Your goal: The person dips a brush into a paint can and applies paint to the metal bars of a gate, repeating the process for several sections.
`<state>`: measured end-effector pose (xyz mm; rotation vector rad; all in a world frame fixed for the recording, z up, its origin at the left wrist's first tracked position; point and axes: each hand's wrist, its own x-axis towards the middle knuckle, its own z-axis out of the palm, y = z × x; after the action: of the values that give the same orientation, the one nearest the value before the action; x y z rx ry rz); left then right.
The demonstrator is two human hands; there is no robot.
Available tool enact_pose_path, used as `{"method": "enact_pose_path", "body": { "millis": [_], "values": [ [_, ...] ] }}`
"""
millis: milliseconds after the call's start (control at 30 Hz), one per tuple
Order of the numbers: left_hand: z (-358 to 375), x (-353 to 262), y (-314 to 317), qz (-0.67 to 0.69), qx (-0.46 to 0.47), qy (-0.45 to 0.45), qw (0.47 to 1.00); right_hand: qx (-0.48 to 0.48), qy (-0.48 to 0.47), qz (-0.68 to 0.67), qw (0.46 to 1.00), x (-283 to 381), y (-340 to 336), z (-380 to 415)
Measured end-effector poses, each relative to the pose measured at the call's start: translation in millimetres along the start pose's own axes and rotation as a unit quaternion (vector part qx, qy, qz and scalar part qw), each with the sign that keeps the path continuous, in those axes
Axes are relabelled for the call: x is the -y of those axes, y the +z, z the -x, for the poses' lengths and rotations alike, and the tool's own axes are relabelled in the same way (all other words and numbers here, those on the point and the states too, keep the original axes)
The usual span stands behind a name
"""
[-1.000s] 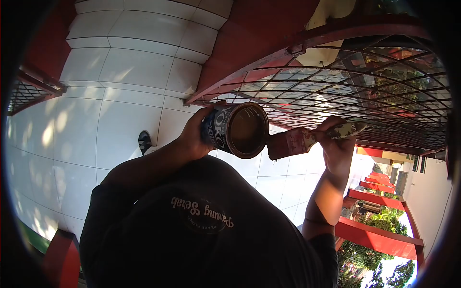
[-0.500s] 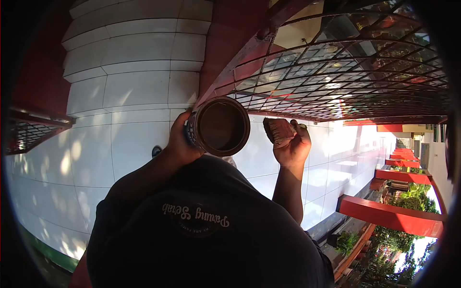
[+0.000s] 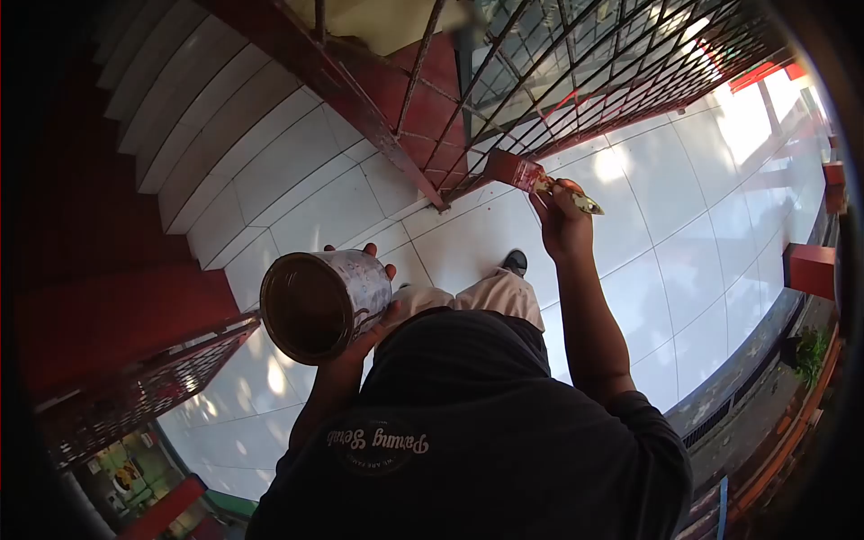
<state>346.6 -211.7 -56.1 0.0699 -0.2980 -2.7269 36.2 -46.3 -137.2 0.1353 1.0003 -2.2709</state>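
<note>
My left hand (image 3: pixel 371 337) is wrapped around a paint can (image 3: pixel 367 286), its fingers showing along the far side of the label. The can is tilted, with its open mouth facing left and brownish paint staining the inside. In my right hand (image 3: pixel 569 227) is a wide paintbrush (image 3: pixel 529 176), gripped by its paint-spotted handle. Its reddish-brown bristles point up and left, overlapping the lower edge of a metal lattice gate (image 3: pixel 540 112) in this view.
White tiled steps (image 3: pixel 243 144) rise at the upper left beside a dark red wall. Another lattice panel (image 3: pixel 180 378) stands at the lower left. Glossy white floor tiles (image 3: pixel 666 216) stretch to the right, where a red post (image 3: pixel 810 270) and a green plant (image 3: pixel 810 346) border the walkway.
My view has turned toward the gate's lower corner. The can has moved left and tipped, and the brush has moved away from it, up to the lattice's lower edge.
</note>
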Motion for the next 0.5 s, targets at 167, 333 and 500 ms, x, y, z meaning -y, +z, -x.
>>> {"method": "enact_pose_path", "body": {
  "millis": [167,333,500],
  "values": [
    [-5,-46,-16,0.038,-0.009,-0.04,0.998,-0.028,-0.068,0.199,0.977,-78,7,-31],
    [-10,-91,-44,0.014,-0.07,-0.052,0.996,0.081,-0.395,0.412,0.817,-129,13,-66],
    [1,-115,-60,0.021,-0.133,-0.048,0.99,0.022,-0.464,0.425,0.777,-149,-8,-64]
  ]
}}
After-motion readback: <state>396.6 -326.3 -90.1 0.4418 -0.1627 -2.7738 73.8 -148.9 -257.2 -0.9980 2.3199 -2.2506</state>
